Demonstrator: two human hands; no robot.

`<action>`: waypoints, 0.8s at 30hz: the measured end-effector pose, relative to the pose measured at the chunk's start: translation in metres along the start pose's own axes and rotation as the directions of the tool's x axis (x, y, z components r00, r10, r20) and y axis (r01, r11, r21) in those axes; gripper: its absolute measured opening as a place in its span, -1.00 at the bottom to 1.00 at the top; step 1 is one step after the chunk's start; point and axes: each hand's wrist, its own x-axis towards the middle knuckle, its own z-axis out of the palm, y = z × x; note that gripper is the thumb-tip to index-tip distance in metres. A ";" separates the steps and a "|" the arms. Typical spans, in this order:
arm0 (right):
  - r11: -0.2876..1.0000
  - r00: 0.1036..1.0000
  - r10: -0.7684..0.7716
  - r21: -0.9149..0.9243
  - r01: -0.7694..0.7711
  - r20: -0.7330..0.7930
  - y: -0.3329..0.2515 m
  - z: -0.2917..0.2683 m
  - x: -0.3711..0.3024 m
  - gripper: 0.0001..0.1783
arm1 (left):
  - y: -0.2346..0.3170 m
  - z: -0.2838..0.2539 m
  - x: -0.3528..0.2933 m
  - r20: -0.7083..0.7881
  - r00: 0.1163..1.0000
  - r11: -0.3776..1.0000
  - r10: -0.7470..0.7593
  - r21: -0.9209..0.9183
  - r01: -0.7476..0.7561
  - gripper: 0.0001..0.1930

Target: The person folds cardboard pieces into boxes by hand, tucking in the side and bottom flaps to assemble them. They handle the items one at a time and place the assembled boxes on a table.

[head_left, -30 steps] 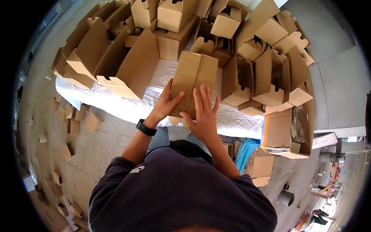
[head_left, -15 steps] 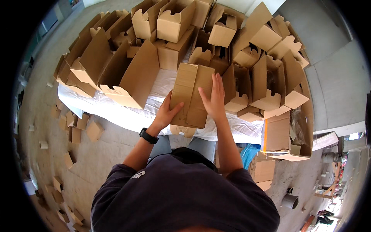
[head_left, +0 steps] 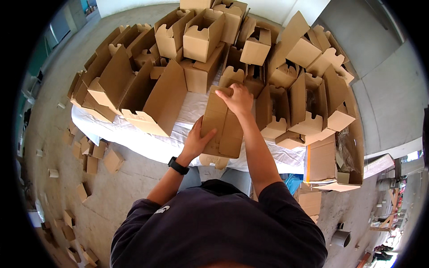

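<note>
A long, narrow cardboard box point(head_left: 223, 129) is held in front of me above the white cloth, its seamed face turned up. My left hand point(head_left: 195, 140) grips its left side near the close end, thumb on the top face. With the thumb on top and the fingers over the far edge, my right hand point(head_left: 237, 99) holds the box's far end; those fingertips are partly hidden. Below the near end, close to my lap, a tan cardboard piece point(head_left: 213, 161) shows in part. Just beyond the right hand stands an open cardboard box point(head_left: 231, 78).
Open cardboard boxes, such as a large one point(head_left: 163, 98) at left and a narrow one point(head_left: 272, 109) at right, crowd the white cloth point(head_left: 147, 147). A larger carton point(head_left: 321, 158) holds clear plastic. Small cardboard pieces point(head_left: 114, 161) litter the floor at left; a grey pipe piece point(head_left: 341, 238) lies at right.
My right hand has moved from flat along the box's right side to a grip over its far end. The left hand keeps its hold. The whole view has shifted slightly.
</note>
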 end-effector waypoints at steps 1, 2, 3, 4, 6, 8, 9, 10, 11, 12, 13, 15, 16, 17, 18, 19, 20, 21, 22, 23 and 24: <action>1.000 1.000 -0.003 0.000 0.003 -0.015 0.001 0.001 -0.002 -0.22 | 0.002 0.000 0.000 0.003 1.000 1.000 -0.001 -0.002 0.001 -0.31; 1.000 0.999 -0.009 0.001 0.009 -0.033 0.000 0.002 -0.002 -0.23 | 0.004 -0.001 0.000 0.003 1.000 1.000 0.002 -0.002 -0.002 -0.31; 1.000 0.999 -0.014 0.001 0.014 -0.031 0.001 0.002 -0.002 -0.23 | 0.003 -0.001 0.001 -0.001 1.000 1.000 -0.001 -0.019 0.001 -0.31; 1.000 0.999 -0.018 0.001 0.018 -0.029 0.002 0.002 -0.002 -0.23 | 0.001 0.000 0.000 -0.004 1.000 0.999 -0.004 -0.036 0.003 -0.31; 1.000 1.000 -0.012 0.021 0.012 0.008 0.000 -0.002 0.000 -0.23 | 0.002 0.001 0.001 -0.015 1.000 1.000 0.006 -0.022 -0.006 -0.32; 0.998 0.997 0.011 0.054 -0.015 0.072 -0.001 -0.009 -0.001 -0.23 | 0.003 0.000 -0.001 -0.024 0.999 0.999 0.035 0.035 -0.034 -0.33; 0.999 1.000 0.009 0.039 -0.010 0.019 0.000 -0.009 -0.002 -0.23 | 0.002 0.001 0.000 -0.019 0.998 0.998 0.056 0.014 -0.056 -0.33; 1.000 0.999 0.007 0.024 -0.006 -0.034 0.002 -0.001 -0.005 -0.24 | 0.000 0.002 0.000 -0.013 0.997 0.997 0.077 -0.007 -0.077 -0.34; 1.000 0.997 0.004 0.009 -0.004 -0.083 0.002 0.002 -0.007 -0.25 | 0.003 0.001 -0.001 -0.011 0.998 0.998 0.060 -0.020 -0.060 -0.35; 1.000 0.997 -0.002 0.004 0.002 -0.079 -0.001 0.001 -0.009 -0.25 | 0.005 0.000 -0.002 -0.014 0.999 0.998 0.046 -0.036 -0.046 -0.35; 1.000 0.997 -0.008 -0.002 0.008 -0.075 -0.003 -0.001 -0.009 -0.26 | 0.008 0.000 -0.002 -0.016 0.999 0.998 0.032 -0.052 -0.032 -0.35; 0.999 0.998 -0.037 -0.032 0.036 -0.055 0.000 0.002 -0.008 -0.30 | 0.007 0.000 -0.002 -0.021 1.000 0.997 -0.006 -0.082 0.005 -0.33; 0.997 0.993 -0.075 -0.023 0.073 -0.091 0.002 0.003 -0.006 -0.32 | 0.002 0.002 0.002 -0.020 1.000 0.995 0.017 -0.095 -0.019 -0.33; 0.994 0.987 -0.110 -0.012 0.109 -0.118 0.003 0.004 -0.008 -0.35 | -0.004 0.002 0.003 -0.019 0.999 0.994 0.032 -0.107 -0.033 -0.32; 0.989 0.979 -0.144 -0.003 0.145 -0.147 0.004 0.004 -0.010 -0.38 | -0.008 0.002 0.003 -0.018 0.999 0.992 0.047 -0.119 -0.048 -0.31; 0.975 0.970 -0.136 0.145 0.167 -0.201 0.006 0.004 -0.010 -0.43 | -0.011 0.002 0.002 -0.017 0.999 0.990 0.037 -0.135 -0.039 -0.31; 0.939 0.960 -0.116 0.286 0.189 -0.253 0.007 -0.001 -0.010 -0.47 | -0.006 0.001 0.001 -0.013 1.000 0.988 0.025 -0.151 -0.027 -0.31; 0.882 0.949 -0.088 0.419 0.216 -0.303 0.009 -0.004 -0.011 -0.51 | -0.004 0.001 0.000 -0.007 1.000 0.986 0.014 -0.167 -0.015 -0.31; 0.855 0.937 -0.043 0.473 0.215 -0.347 0.011 -0.005 -0.014 -0.51 | -0.004 0.001 0.000 -0.012 1.000 0.989 0.012 -0.147 -0.013 -0.31; 0.824 0.922 0.002 0.523 0.218 -0.388 0.013 -0.007 -0.019 -0.51 | -0.004 0.001 0.000 -0.018 1.000 0.992 0.009 -0.129 -0.012 -0.31; 0.790 0.904 0.050 0.570 0.225 -0.425 0.016 -0.010 -0.026 -0.50 | -0.003 0.001 0.000 -0.024 1.000 0.994 0.008 -0.110 -0.010 -0.31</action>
